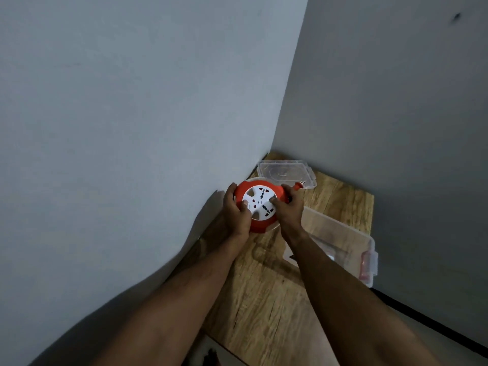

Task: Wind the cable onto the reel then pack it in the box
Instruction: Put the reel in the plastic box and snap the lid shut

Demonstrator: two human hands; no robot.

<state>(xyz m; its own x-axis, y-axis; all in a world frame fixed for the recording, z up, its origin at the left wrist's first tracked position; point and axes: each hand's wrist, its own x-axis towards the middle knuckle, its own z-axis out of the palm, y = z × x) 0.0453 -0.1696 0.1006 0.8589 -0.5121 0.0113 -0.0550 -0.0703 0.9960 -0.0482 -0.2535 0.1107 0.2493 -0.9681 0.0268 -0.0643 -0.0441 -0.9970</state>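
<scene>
An orange cable reel [260, 204] with a white socket face is held above the wooden table [266, 297]. My left hand [236, 211] grips its left rim, thumb on the white face. My right hand [289, 206] grips its right side, thumb pressed on the face. The orange plug [299, 185] sticks out just past my right fingers; little loose cable shows. A clear plastic box [340, 243] with a red clasp stands open at the right of the table.
The clear lid [286, 173] lies flat in the far corner of the table. Grey walls close in on the left and behind. The table's near edge drops to a pale floor, where a small red object [211, 357] shows.
</scene>
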